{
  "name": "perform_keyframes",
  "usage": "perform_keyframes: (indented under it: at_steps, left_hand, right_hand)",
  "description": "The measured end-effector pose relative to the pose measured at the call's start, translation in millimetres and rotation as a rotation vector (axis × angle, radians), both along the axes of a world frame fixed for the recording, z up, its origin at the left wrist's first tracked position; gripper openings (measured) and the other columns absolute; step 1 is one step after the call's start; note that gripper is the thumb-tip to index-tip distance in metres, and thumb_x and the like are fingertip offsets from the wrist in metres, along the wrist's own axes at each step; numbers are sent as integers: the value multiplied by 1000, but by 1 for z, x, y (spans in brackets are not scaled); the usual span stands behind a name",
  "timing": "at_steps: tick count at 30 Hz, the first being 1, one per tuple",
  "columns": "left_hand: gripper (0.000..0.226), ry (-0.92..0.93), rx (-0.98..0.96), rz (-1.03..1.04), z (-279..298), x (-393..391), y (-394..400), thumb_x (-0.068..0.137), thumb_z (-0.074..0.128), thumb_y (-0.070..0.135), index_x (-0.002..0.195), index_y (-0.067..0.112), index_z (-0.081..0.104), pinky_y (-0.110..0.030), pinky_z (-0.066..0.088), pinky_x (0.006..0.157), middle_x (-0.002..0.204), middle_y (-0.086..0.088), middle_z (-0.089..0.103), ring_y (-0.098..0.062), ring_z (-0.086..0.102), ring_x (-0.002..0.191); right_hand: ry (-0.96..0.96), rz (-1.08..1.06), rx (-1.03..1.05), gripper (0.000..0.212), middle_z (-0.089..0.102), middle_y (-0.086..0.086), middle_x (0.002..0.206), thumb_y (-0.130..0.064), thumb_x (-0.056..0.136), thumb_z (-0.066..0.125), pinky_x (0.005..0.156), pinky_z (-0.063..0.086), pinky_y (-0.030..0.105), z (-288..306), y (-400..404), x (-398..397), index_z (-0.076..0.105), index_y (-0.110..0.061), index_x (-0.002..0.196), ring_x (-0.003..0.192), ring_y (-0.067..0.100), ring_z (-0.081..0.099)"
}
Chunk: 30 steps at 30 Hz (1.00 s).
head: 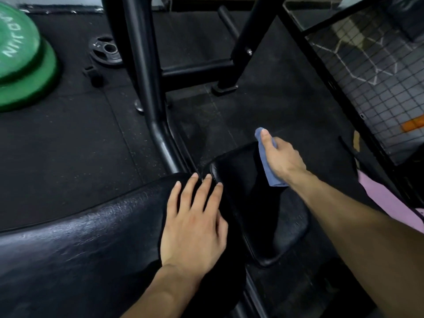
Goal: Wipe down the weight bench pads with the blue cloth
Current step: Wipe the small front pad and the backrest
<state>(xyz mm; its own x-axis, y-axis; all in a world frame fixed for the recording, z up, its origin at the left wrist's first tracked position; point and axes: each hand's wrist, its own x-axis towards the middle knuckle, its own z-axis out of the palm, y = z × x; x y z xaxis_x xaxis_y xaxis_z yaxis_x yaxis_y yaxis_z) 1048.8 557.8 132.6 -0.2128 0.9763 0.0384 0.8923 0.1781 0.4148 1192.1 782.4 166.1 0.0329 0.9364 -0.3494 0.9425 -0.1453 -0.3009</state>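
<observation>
Wiping: 2 pads (259, 203) | 1 blue cloth (266, 161) | right hand (282, 157)

Green plates (25, 72), black plate (106, 51)

Crumpled blue cloth (266, 161) on black seat pad (250, 203)

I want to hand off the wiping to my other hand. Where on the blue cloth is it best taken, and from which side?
Probably the loose lower end of the folded blue cloth, approached from the left over the small black vinyl seat pad. That end hangs free below the right hand, whose thumb pins the upper end.
</observation>
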Motion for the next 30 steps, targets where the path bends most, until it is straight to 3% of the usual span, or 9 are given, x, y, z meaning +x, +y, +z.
perform_keyframes:
  at_steps: [2,5,7,10,14,18,21,26,30]
  left_hand:
    - [57,-15,5,-1,0,0,0,96,40,39,150,23,52,-52,18,129,158,-1,50,-26,32,156]
    - [58,-31,10,5,2,-1,0,95,42,39,149,23,53,-51,17,128,158,-1,51,-26,33,155]
    - [58,-41,4,1,4,-1,1,94,43,40,149,22,54,-51,17,128,158,-1,51,-26,33,155]
    - [57,-57,3,18,5,-2,0,95,46,40,146,16,55,-50,17,128,158,-3,50,-25,33,155]
    - [45,-145,90,77,3,-1,-2,96,50,31,135,9,54,-49,23,128,148,-11,53,-27,40,150]
    - [40,-214,181,158,2,0,-2,91,51,16,129,5,55,-46,30,127,135,-12,56,-26,47,141]
    - [44,-326,259,227,3,1,-3,79,62,1,123,7,55,-38,39,120,127,-8,53,-21,49,127]
    - [45,-524,191,223,17,-9,-9,80,59,-5,121,10,54,-31,54,93,127,-1,48,-18,56,109]
    - [48,-460,137,184,33,-34,-30,84,60,0,131,5,60,-36,48,108,136,-5,53,-22,56,122]
  right_hand:
    - [-27,52,22,75,54,-15,87,-92,82,8,86,38,43,1,3,-9,57,-40,106,96,22,53]
    - [-98,193,62,73,61,-9,96,-87,85,4,95,43,50,6,4,-39,60,-41,92,107,26,57]
    - [-209,421,93,74,70,-3,101,-76,92,5,98,38,52,3,0,-63,69,-39,95,113,28,59]
    - [-294,688,148,62,75,-3,95,-57,98,12,92,36,47,-3,-12,-85,70,-38,89,101,27,67]
    - [-255,753,102,51,75,-4,105,-43,100,20,101,40,44,0,-20,-85,69,-35,111,104,25,66]
    - [-197,852,159,45,75,-5,103,-37,100,24,101,41,47,0,-41,-94,68,-28,108,100,22,64]
    - [-105,865,224,36,70,-9,93,-36,99,29,102,39,46,0,-62,-88,63,-26,98,99,20,64]
    - [-16,749,297,32,73,-11,100,-28,99,37,99,36,41,5,-94,-90,69,-28,106,105,15,62]
    - [158,487,111,32,71,-4,105,-32,105,40,105,43,41,36,-102,-102,70,-34,117,110,21,64]
